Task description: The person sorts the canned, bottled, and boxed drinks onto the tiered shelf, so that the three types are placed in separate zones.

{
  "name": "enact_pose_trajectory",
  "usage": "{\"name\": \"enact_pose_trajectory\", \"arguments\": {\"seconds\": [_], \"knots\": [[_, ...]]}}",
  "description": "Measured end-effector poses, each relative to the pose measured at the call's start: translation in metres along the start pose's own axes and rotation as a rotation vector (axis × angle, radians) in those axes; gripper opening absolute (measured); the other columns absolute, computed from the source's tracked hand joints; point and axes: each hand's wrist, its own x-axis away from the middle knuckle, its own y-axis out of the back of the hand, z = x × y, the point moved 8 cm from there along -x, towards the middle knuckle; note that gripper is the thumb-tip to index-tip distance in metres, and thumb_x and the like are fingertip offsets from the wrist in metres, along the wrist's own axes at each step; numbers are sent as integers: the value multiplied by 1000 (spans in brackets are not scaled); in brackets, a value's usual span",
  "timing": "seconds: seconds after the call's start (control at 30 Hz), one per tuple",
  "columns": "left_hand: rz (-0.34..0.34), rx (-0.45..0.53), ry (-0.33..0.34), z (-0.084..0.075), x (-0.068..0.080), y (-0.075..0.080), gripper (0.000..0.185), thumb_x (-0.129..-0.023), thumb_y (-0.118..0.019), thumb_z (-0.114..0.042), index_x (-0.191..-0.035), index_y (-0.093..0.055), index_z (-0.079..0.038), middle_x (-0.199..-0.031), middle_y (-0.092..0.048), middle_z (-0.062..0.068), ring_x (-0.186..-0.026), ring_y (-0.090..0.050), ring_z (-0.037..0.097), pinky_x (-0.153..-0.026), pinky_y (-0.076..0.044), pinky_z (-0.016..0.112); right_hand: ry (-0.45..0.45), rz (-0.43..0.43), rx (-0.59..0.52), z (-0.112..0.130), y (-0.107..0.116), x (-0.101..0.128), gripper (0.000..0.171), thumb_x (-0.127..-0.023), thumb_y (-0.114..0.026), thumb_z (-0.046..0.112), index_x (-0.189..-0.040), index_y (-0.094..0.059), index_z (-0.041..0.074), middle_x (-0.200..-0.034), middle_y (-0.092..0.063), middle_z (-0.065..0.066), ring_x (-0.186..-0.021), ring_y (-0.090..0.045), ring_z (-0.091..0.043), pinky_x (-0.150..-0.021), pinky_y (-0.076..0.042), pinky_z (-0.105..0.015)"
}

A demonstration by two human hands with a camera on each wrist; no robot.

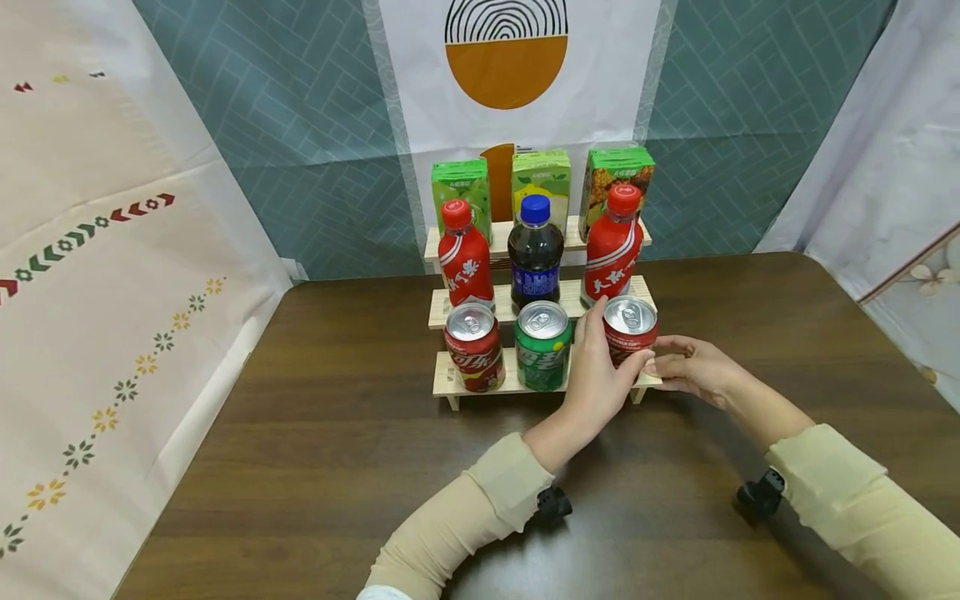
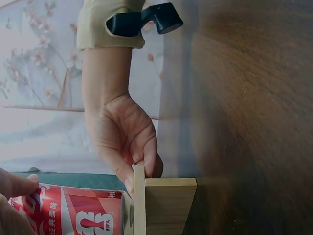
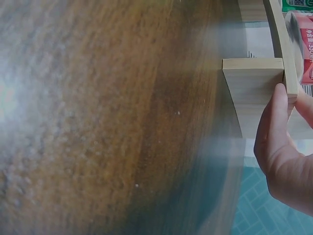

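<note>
A red soda can point(image 1: 631, 332) stands at the right end of the lowest step of a small wooden rack point(image 1: 446, 380). My left hand point(image 1: 596, 379) holds this can, with its fingers along the left side and the thumb across the front. My right hand point(image 1: 697, 371) pinches the right end of the same step. In the right wrist view, its fingertips point(image 3: 279, 93) press against the board's end, beside the rack's wooden leg point(image 3: 254, 78). Left of my left hand, a green can point(image 1: 542, 354) and another red can point(image 1: 475, 354) share the step.
Behind the cans, the middle step carries two red bottles point(image 1: 465, 262) and a dark bottle with a blue cap point(image 1: 535, 250). Three juice cartons point(image 1: 543, 175) stand on the top step. The rack sits on a brown wooden table point(image 1: 337, 433), before a fabric backdrop point(image 1: 322, 167).
</note>
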Motion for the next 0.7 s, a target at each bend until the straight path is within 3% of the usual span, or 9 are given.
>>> {"name": "enact_pose_trajectory", "arguments": {"seconds": [0.7], "knots": [[2, -29, 33, 0, 1, -2, 82, -85, -70, -14, -148, -18, -4, -146, -30, 13, -134, -38, 25, -111, -35, 37, -20, -16, 24, -1, 0, 0, 73, -93, -60, 14, -146, -15, -8, -102, -59, 1, -87, -62, -8, -83, -56, -27]]}}
